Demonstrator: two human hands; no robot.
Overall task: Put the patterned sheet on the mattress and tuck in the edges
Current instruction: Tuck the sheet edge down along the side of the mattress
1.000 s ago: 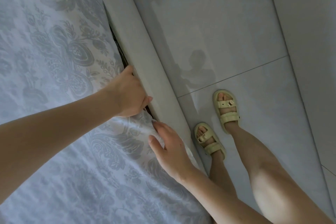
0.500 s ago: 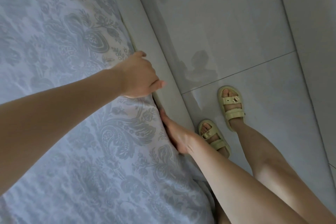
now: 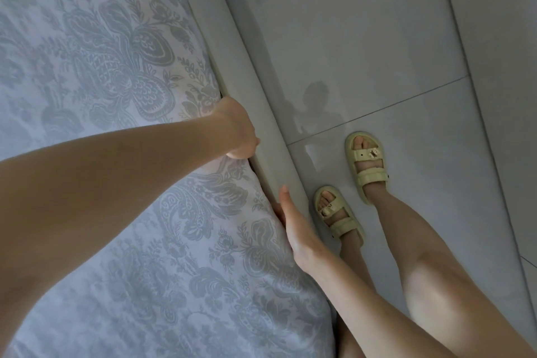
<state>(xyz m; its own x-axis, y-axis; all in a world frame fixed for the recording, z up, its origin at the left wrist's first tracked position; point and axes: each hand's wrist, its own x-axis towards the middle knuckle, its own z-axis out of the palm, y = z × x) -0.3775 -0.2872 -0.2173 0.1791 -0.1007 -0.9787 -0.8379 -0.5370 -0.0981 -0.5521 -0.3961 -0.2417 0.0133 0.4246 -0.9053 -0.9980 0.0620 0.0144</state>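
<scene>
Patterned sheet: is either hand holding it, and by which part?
Cannot tell: the left hand and right hand both reach down between the patterned sheet and the bed frame, fingers hidden.

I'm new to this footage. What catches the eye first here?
A blue-grey floral patterned sheet fills the left. Both hands work its edge at the gap beside the pale bed frame: left hand farther up, right hand nearer. Yellow sandals stand on the glossy tiled floor, right.

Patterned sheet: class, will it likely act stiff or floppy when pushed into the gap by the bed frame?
Probably floppy: the patterned sheet curves over the edge into the gap. Likely soft, yielding: it dents where the right hand presses in.
</scene>
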